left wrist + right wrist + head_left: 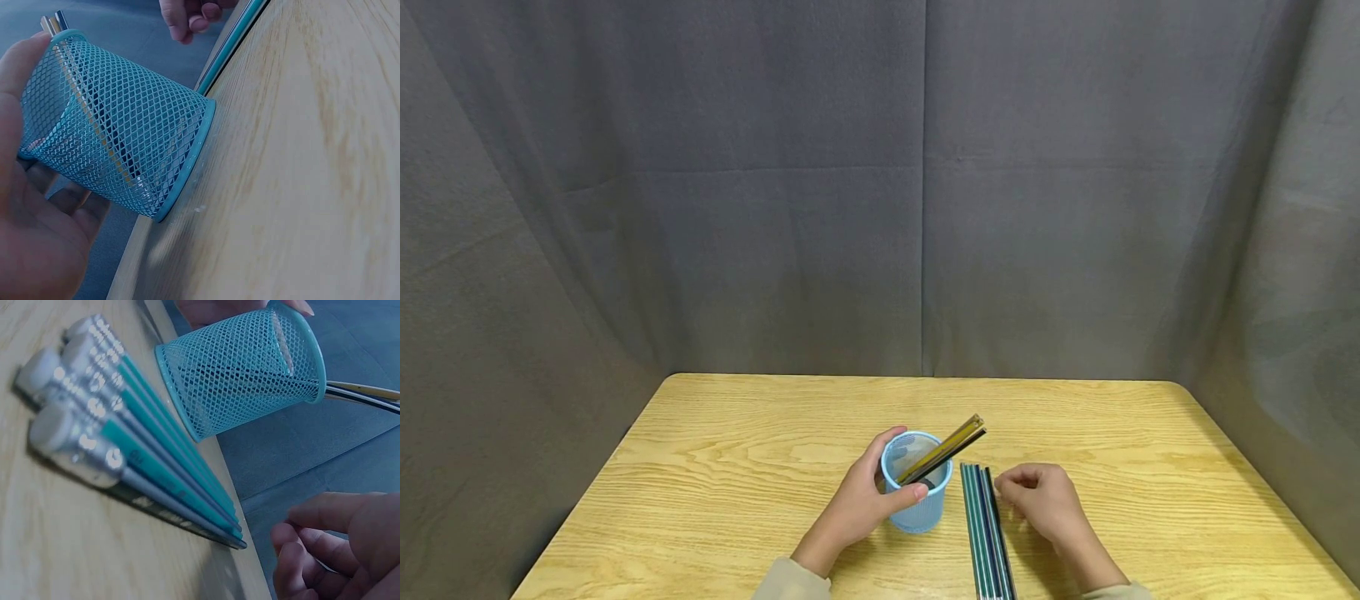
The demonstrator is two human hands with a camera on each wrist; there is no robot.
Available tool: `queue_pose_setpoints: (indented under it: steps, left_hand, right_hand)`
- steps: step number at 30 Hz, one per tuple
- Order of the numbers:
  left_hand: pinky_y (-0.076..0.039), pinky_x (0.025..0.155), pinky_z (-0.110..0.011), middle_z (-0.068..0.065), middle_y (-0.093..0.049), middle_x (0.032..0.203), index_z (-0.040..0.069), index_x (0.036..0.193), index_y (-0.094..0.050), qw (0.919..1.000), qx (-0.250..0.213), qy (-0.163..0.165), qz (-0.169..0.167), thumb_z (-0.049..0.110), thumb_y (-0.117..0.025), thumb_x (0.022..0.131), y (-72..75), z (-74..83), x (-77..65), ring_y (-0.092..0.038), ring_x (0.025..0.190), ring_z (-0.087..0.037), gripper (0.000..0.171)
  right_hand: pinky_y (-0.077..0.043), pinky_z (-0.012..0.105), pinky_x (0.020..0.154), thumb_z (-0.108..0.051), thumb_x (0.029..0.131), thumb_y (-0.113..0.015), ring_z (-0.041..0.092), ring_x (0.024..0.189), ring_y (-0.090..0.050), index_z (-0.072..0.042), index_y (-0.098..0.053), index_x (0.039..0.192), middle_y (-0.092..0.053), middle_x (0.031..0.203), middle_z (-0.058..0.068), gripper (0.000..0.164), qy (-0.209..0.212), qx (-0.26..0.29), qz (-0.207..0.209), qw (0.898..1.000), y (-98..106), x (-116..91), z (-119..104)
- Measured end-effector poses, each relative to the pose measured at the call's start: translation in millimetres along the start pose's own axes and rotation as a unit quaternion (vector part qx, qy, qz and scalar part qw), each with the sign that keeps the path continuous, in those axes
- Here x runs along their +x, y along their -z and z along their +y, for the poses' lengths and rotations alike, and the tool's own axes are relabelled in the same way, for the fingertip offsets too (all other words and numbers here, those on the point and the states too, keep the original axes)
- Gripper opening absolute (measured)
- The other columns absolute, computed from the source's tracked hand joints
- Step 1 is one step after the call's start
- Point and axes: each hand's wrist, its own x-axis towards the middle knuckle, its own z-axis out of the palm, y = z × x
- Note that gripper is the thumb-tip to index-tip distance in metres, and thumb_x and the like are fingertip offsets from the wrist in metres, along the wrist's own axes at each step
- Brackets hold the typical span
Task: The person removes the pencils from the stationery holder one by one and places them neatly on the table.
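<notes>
My left hand [859, 507] grips a light blue mesh pencil cup [917, 512] around its side, thumb near the rim. Inside the cup, yellow and black pencils [949, 447] lean to the right. In the left wrist view the cup [131, 94] has its base at the tabletop. Several green and dark pencils [981, 533] lie side by side on the table, right of the cup. Their white eraser ends [53, 428] point toward me. My right hand [1047, 502] hovers beside their far ends, fingers loosely bent and holding nothing, as the right wrist view shows.
The wooden table [737, 467] has light grain and rounded far corners. Grey cloth curtains [775, 250] hang behind it and along both sides.
</notes>
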Motion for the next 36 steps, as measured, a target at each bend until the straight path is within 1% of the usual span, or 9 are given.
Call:
queue_pose_setpoints:
  steps: [3,9,13,19,24,28,31,36]
  left_hand:
    - [-0.037,0.103,-0.051,-0.004,-0.053,0.135,0.029,0.152,-0.033,1.0,0.004,-0.001,0.001,0.028,-0.077,0.088,0.1,-0.2,0.2,-0.051,0.125,-0.026,0.078]
    - [-0.037,0.104,-0.051,-0.003,-0.054,0.134,0.031,0.151,-0.034,1.0,0.003,0.001,0.002,0.027,-0.076,0.089,0.1,0.7,0.4,-0.051,0.125,-0.024,0.076]
    - [-0.037,0.103,-0.052,-0.004,-0.054,0.135,0.029,0.152,-0.032,1.0,0.004,-0.001,0.002,0.026,-0.077,0.088,0.1,0.0,0.4,-0.051,0.124,-0.026,0.078]
    - [-0.037,0.103,-0.052,-0.004,-0.054,0.135,0.029,0.152,-0.032,1.0,0.001,-0.001,0.001,0.026,-0.077,0.088,-0.2,-0.5,0.7,-0.051,0.125,-0.026,0.078]
    - [-0.037,0.103,-0.051,-0.003,-0.054,0.134,0.03,0.152,-0.033,1.0,0.001,0.001,0.0,0.027,-0.077,0.088,-0.2,-0.8,0.9,-0.051,0.124,-0.025,0.077]
    - [-0.037,0.103,-0.052,-0.004,-0.054,0.134,0.029,0.152,-0.032,1.0,0.002,-0.002,0.0,0.026,-0.077,0.088,-0.4,-1.8,1.2,-0.051,0.124,-0.025,0.078]
    - [-0.037,0.103,-0.052,-0.004,-0.054,0.134,0.029,0.152,-0.032,1.0,0.002,-0.004,0.0,0.026,-0.077,0.088,-0.4,-1.1,0.8,-0.051,0.124,-0.026,0.078]
    - [-0.036,0.104,-0.051,-0.003,-0.054,0.134,0.031,0.151,-0.034,1.0,0.0,0.001,-0.001,0.026,-0.076,0.089,-0.1,1.7,0.2,-0.051,0.124,-0.024,0.075]
  right_hand:
    - [-0.047,0.027,0.058,-0.006,0.089,-0.071,0.018,0.066,-0.059,0.0,-0.075,0.09,-0.067,0.076,0.005,0.008,0.004,0.003,0.004,1.0,1,0,-3]
    - [-0.054,0.03,0.066,-0.007,0.09,-0.07,0.019,0.076,-0.061,0.004,-0.074,0.094,-0.067,0.081,0.008,0.012,0.006,0.039,0.009,0.999,4,0,-8]
    - [-0.054,0.031,0.068,-0.008,0.091,-0.07,0.022,0.079,-0.061,0.005,-0.073,0.095,-0.067,0.083,0.009,0.013,0.004,0.048,0.009,0.999,5,-1,-12]
    - [-0.053,0.032,0.069,-0.011,0.092,-0.07,0.026,0.079,-0.062,0.002,-0.074,0.099,-0.068,0.084,0.007,0.016,0.007,0.05,0.015,0.999,7,-3,-17]
    - [-0.053,0.034,0.071,-0.014,0.094,-0.069,0.023,0.077,-0.062,0.002,-0.073,0.102,-0.069,0.088,0.008,0.019,0.013,0.059,0.028,0.998,7,-5,-21]
    - [-0.054,0.034,0.071,-0.013,0.094,-0.069,0.019,0.072,-0.061,0.001,-0.074,0.1,-0.069,0.086,0.009,0.016,0.021,0.069,0.042,0.997,7,-6,-24]
    - [-0.053,0.034,0.07,-0.011,0.093,-0.069,0.018,0.072,-0.061,-0.001,-0.075,0.098,-0.07,0.086,0.009,0.013,0.026,0.072,0.049,0.996,7,-7,-26]
    - [-0.052,0.031,0.071,-0.017,0.093,-0.071,0.019,0.074,-0.062,-0.002,-0.075,0.098,-0.07,0.087,0.008,0.016,0.039,0.078,0.061,0.994,6,-9,-29]
